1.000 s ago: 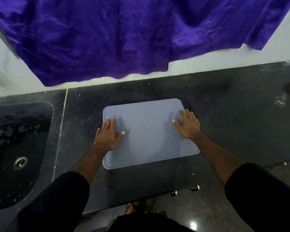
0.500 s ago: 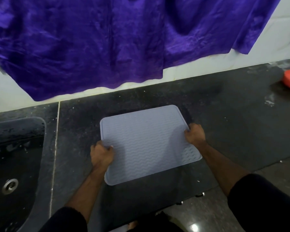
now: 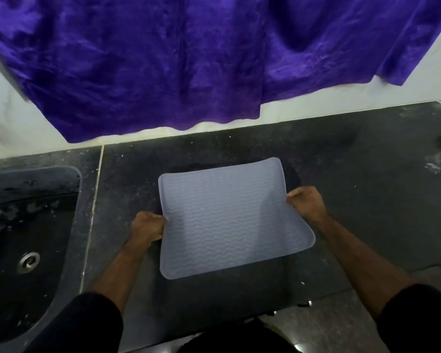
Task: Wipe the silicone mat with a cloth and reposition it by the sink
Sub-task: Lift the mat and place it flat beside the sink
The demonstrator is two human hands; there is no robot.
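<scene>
Two hands hold one mat. The left hand is curled into a grip on the mat's left edge, about halfway along it; the right hand is curled the same way on the right edge, a little farther from the person. Where each hand grips, the edge is pulled up, so the pale grey mat bows between them, its wavy ribbed face upward. It sits over the middle of the dark counter; whether any part of it touches the stone I cannot tell. One sink lies to the left, apart from the mat, with one round drain in its wet basin. One purple cloth hangs down the white wall behind the counter.
</scene>
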